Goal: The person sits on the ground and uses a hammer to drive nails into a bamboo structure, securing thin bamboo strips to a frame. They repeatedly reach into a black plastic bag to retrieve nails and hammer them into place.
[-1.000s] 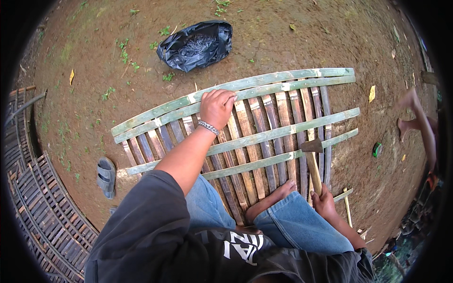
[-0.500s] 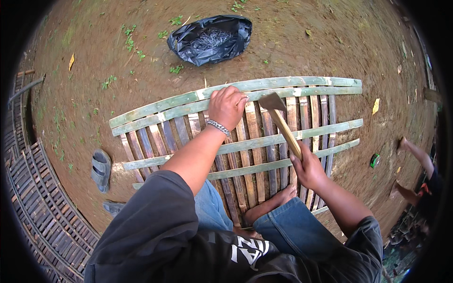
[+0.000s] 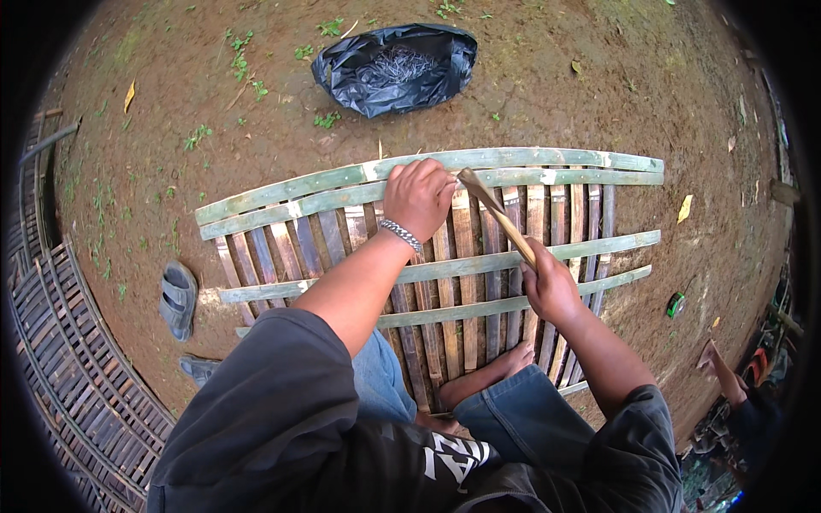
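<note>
My left hand [image 3: 416,195] is closed in a pinch at the upper edge of a slatted bamboo panel [image 3: 463,244]. Its fingertips press on a green bamboo strip [image 3: 338,199] that lies across the slats; what they pinch is too small to make out. My right hand [image 3: 550,284] grips a hammer [image 3: 505,223] by its wooden handle. The brown hammer head is right beside my left fingertips, over the strip. More green strips cross the panel lower down, and my bare foot [image 3: 489,376] rests on the slats.
Beyond the panel, an open black plastic bag [image 3: 342,81] holds a heap of thin grey metal pieces [image 3: 396,66]. Grey sandals [image 3: 178,301] lie at left near another slatted panel [image 3: 64,342]. A green tape measure [image 3: 676,305] and another person's foot [image 3: 710,355] are at right.
The hammer has swung left, bringing its head from above the slats to beside my left fingertips. My left hand stays at the same strip. The view has shifted slightly.
</note>
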`<state>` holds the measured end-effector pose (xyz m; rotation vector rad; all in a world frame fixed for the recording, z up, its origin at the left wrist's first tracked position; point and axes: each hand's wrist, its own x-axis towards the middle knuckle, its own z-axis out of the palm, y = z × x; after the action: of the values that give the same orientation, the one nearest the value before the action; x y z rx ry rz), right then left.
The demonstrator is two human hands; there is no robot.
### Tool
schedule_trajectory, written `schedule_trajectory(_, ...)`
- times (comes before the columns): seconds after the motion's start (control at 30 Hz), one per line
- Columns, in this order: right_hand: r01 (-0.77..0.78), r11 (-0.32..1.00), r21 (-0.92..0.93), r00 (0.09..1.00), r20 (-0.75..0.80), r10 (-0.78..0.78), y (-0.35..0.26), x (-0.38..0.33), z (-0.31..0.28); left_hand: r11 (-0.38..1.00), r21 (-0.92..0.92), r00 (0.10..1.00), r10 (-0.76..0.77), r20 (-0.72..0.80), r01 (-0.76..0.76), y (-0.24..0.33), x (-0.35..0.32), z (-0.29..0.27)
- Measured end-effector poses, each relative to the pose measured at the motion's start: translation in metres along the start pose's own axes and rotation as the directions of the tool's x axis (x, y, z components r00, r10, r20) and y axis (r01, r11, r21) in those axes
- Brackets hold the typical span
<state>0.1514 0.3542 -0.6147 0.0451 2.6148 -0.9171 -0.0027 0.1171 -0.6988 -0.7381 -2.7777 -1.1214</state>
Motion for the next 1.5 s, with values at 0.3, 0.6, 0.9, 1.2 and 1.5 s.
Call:
schedule_trajectory(0.3,-0.014,1.000,0.006,1.000,-0.009,0.014,0.003,0.001,-0.003,1.000,-0.025,1.000,-0.003,-0.016,0.003,0.000,0.000,0.000)
schedule_trajectory(0.6,0.030,0.999,0.016,0.999,-0.033,-0.029,0.013,-0.001,0.002,1.000,-0.020,1.000,-0.005,-0.008,0.004,0.000,-0.002,0.001)
schedule_trajectory(0.9,-0.185,0.981,0.061,0.982,-0.021,0.186,0.009,-0.002,-0.019,0.994,-0.102,0.999,-0.021,0.041,0.025,-0.001,-0.002,-0.006)
schedule_trajectory(1.2,-0.227,0.958,0.173,0.973,0.070,0.218,0.004,-0.002,-0.038,0.970,0.221,0.993,-0.080,-0.091,0.098,-0.017,0.059,-0.005)
schedule_trajectory(1.5,-0.152,0.959,0.239,0.981,0.156,0.117,0.034,-0.001,-0.028,0.933,0.321,0.971,-0.207,0.116,0.161,-0.009,0.066,0.000)
